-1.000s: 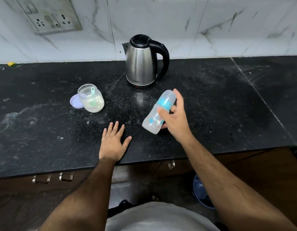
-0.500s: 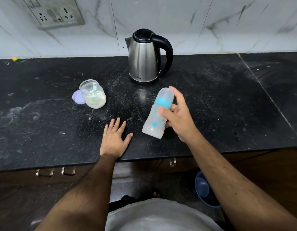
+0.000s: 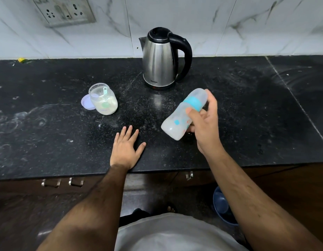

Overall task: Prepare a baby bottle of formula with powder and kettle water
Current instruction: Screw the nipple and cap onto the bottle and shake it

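Note:
My right hand (image 3: 205, 124) grips a capped baby bottle (image 3: 177, 122) with a teal collar, holding it tilted above the black counter (image 3: 247, 115), cap pointing up and to the right. The bottle looks cloudy white inside. My left hand (image 3: 125, 147) lies flat on the counter near its front edge, fingers spread, holding nothing. A steel kettle (image 3: 159, 58) with a black handle stands at the back centre. An open clear jar of white powder (image 3: 103, 98) with a scoop inside sits left of the kettle, its lilac lid (image 3: 85, 103) lying beside it.
A wall socket plate (image 3: 64, 9) is mounted on the marble wall at the back left. Powder dust is scattered on the counter. Cabinet handles (image 3: 62, 182) show under the counter edge, and a blue bucket (image 3: 222, 205) stands on the floor below right.
The bottle in my right hand has tipped back and forth between frames, now tilted more steeply sideways. My left hand stays flat on the counter.

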`<control>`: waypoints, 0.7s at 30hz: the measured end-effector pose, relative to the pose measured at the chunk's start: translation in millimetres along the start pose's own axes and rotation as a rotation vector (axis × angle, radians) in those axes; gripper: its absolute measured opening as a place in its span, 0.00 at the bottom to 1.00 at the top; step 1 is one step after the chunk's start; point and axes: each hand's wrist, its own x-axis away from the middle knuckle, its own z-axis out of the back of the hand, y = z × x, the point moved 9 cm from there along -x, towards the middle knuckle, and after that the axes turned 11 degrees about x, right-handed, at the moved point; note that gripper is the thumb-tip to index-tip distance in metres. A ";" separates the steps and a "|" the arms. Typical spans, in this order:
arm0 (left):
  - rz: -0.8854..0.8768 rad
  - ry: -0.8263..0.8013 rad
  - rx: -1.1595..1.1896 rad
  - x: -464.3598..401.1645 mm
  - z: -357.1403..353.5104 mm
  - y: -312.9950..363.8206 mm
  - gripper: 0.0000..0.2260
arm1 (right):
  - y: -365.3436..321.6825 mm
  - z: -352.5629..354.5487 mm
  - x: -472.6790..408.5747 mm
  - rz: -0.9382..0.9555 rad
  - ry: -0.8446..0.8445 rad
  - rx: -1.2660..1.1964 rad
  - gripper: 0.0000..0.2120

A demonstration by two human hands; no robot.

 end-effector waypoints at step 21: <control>0.002 -0.008 -0.016 0.0 -0.7 0.0 0.30 | 1.2 0.6 11.1 0.009 -0.049 0.053 0.33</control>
